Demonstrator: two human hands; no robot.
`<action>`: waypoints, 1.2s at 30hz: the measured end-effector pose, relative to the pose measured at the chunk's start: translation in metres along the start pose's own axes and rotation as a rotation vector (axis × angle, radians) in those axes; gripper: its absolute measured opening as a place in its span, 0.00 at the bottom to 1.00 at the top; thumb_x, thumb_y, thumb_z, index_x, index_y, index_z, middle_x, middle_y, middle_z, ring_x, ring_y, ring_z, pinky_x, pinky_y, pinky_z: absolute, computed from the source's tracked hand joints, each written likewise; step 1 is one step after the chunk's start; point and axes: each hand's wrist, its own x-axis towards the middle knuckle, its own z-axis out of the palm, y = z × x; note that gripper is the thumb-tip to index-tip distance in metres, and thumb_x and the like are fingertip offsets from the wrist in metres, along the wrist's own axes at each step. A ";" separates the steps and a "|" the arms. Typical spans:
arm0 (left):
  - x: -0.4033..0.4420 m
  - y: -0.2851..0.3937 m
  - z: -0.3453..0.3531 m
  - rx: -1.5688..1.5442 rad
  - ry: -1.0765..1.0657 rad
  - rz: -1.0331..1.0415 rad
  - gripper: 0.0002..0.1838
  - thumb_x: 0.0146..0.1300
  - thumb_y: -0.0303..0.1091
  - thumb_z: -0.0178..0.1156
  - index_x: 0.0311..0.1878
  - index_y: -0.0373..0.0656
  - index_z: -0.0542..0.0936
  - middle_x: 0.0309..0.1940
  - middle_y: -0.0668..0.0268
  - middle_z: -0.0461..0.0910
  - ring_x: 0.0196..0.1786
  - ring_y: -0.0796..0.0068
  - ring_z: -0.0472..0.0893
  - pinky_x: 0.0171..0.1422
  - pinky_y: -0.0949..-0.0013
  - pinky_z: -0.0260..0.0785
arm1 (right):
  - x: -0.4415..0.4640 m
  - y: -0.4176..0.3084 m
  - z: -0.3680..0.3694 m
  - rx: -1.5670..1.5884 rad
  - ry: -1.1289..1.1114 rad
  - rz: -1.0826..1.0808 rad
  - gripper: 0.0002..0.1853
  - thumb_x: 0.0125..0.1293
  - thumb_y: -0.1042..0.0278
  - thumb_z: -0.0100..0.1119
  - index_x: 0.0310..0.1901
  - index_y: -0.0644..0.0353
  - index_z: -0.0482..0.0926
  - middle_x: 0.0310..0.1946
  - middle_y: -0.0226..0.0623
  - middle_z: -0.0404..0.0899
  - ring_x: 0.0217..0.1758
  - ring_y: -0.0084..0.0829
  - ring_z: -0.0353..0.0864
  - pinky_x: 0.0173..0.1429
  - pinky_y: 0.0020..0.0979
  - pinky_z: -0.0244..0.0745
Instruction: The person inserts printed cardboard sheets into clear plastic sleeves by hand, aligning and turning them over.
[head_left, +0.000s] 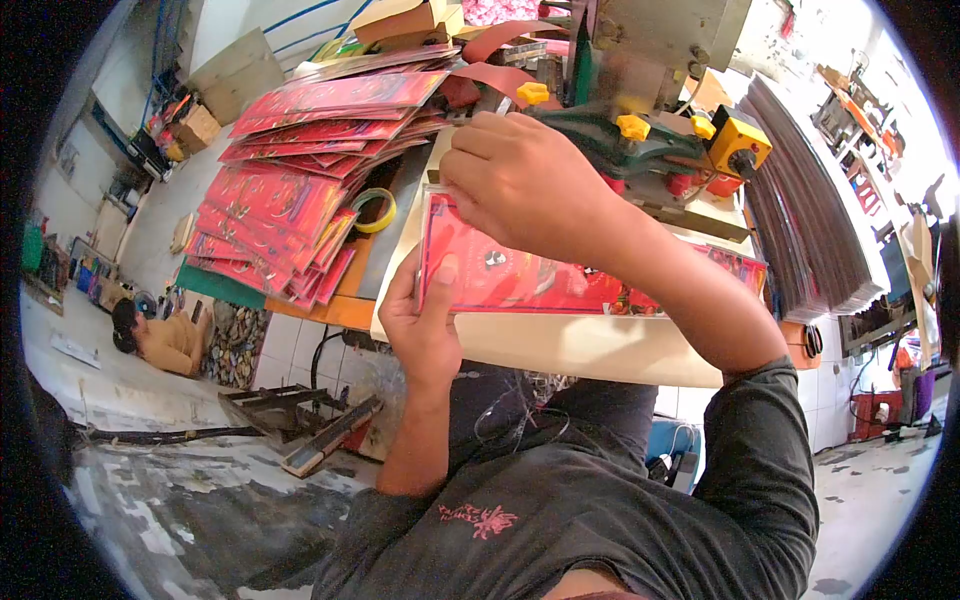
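My left hand (425,320) grips the left end of a red printed sheet (530,285), its thumb on top and the fingers beneath. The sheet lies over a cream board (580,345) at the table's front. Above the sheet's upper left corner is my right hand (520,175), its fingers curled down; what they hold, if anything, is hidden. Just left of the board sits a roll of yellow tape (375,211). Farther left rises a large overlapping pile of red printed packets (270,195).
Behind my right hand stands a machine with yellow knobs (633,127) and a yellow switch box (740,145). A tall stack of sheets (810,210) is at the right, with black scissors (813,342) near it. A person (170,335) sits on the floor at far left.
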 end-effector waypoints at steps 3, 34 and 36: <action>-0.002 0.000 0.001 0.046 -0.006 0.026 0.19 0.73 0.25 0.64 0.63 0.28 0.79 0.53 0.61 0.85 0.52 0.78 0.84 0.58 0.72 0.78 | -0.002 -0.002 -0.001 -0.029 0.005 0.009 0.08 0.58 0.68 0.67 0.35 0.60 0.79 0.35 0.36 0.77 0.42 0.39 0.79 0.47 0.40 0.77; -0.007 0.010 0.019 0.014 -0.045 0.113 0.19 0.74 0.21 0.59 0.65 0.26 0.77 0.55 0.56 0.84 0.54 0.72 0.84 0.62 0.66 0.78 | -0.029 0.030 -0.049 -0.157 0.469 0.663 0.08 0.68 0.65 0.64 0.38 0.61 0.78 0.33 0.41 0.82 0.41 0.42 0.84 0.45 0.42 0.80; -0.009 0.008 0.009 0.025 -0.020 0.113 0.19 0.74 0.21 0.58 0.65 0.26 0.77 0.55 0.56 0.84 0.54 0.71 0.84 0.62 0.66 0.78 | -0.036 0.027 -0.054 0.632 0.450 0.652 0.10 0.76 0.63 0.60 0.41 0.63 0.78 0.36 0.36 0.85 0.42 0.29 0.84 0.47 0.35 0.79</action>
